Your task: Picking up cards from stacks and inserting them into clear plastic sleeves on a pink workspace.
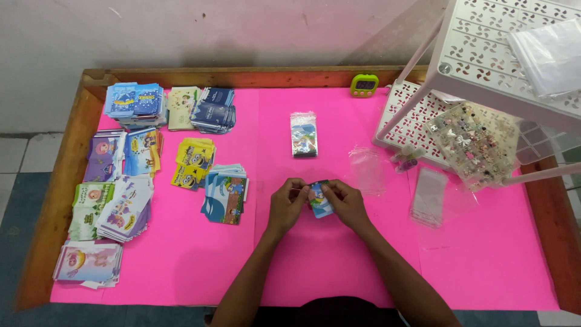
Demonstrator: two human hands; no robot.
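From my remote seat, most of the small picture card (320, 200) was covered by the two hands, so I could only make out a blue cartoon face on it and not whether it sat in a sleeve. The left hand (288, 203) and the right hand (347, 204) met over it, fingers (301, 186) of both pinched together on the card's upper edge, holding it just above the pink desk (315, 260), near the desk's middle. Toward the far edge from the card lay one bagged stack of cards (304, 134). Left of the card I counted roughly eleven loose piles of cards (225, 192) (some overlapped, so the count is unsure). Right of the card lay one empty clear sleeve (367, 169), and further right a stack of clear sleeves (429, 195). A green timer (364, 85) stood at the desk's far rim. The white rack (484, 54) cut across the right corner, partly blocking a clear box of small charms (475, 142), its contents too small to identify.
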